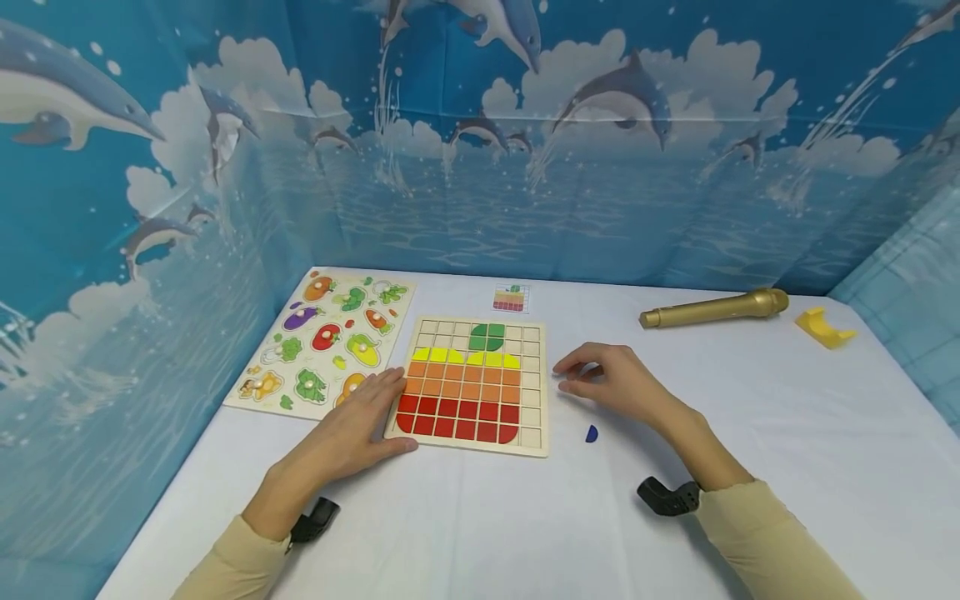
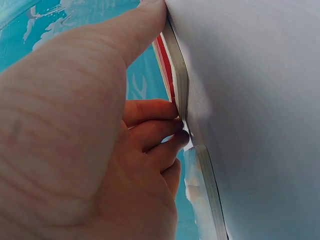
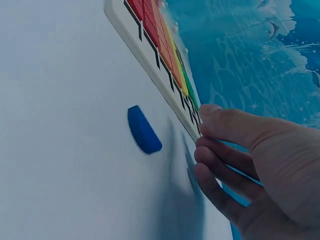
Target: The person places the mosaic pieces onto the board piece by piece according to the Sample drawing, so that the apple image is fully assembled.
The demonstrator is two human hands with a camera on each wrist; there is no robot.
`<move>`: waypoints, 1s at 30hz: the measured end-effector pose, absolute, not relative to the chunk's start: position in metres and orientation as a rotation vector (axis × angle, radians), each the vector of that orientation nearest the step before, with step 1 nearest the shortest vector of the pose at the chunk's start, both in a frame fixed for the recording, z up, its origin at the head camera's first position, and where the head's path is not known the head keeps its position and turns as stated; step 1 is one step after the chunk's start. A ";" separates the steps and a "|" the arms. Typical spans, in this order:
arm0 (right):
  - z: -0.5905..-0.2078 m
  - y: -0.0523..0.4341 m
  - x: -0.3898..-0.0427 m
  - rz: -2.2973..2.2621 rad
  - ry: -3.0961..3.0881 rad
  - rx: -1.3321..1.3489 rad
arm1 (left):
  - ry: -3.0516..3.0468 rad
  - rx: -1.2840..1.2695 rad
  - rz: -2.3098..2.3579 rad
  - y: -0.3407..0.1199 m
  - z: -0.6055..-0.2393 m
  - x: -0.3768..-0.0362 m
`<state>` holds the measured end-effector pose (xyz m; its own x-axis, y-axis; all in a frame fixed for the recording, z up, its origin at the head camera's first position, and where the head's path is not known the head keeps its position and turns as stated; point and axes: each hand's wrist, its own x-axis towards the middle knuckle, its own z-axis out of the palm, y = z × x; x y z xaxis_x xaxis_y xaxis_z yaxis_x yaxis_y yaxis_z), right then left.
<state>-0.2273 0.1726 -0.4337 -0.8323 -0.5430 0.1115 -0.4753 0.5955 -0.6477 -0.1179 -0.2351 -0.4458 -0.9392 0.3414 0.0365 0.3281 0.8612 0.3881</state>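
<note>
Surface: a white tablecloth [image 1: 750, 433] covers the table, smooth, running to the near edge.
Room: a blue dolphin-and-cloud backdrop [image 1: 480, 167] walls the table on the left, back and right.
Grid puzzle board [image 1: 471, 385]: lies flat at centre, rows of red, orange and yellow tiles filled, green tiles above, blank cells along its top and right.
Left hand [image 1: 360, 425]: fingers straight, resting flat on the board's lower-left corner, thumb along its near edge; grasping nothing.
Right hand [image 1: 611, 383]: just beside the board's right edge, fingers loosely bent, fingertips at the rim; holding nothing.
Blue piece [image 1: 592, 433]: a small half-round, loose on the cloth, near the right hand and apart from the board.
Left side: a vegetable peg puzzle [image 1: 322, 342] sits against the board's left edge, close to the backdrop.
Back edge: a small pattern card [image 1: 511, 297].
Far right: a gold microphone [image 1: 712, 308] and a yellow holder [image 1: 823, 327], well apart from the hands.
Open room: bare cloth lies in front of the board and to the right of the right hand.
</note>
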 end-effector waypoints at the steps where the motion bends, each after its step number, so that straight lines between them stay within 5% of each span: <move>1: -0.433 0.177 -0.224 -1.064 2.704 -0.862 | 2.999 0.538 0.616 -0.235 -0.446 -0.118; 12: -0.432 0.217 -0.184 -1.012 2.588 -0.902 | 2.988 0.535 0.631 -0.234 -0.444 -0.118; 30: -0.438 0.200 -0.156 -0.813 2.849 -1.082 | 2.984 0.525 0.637 -0.235 -0.445 -0.117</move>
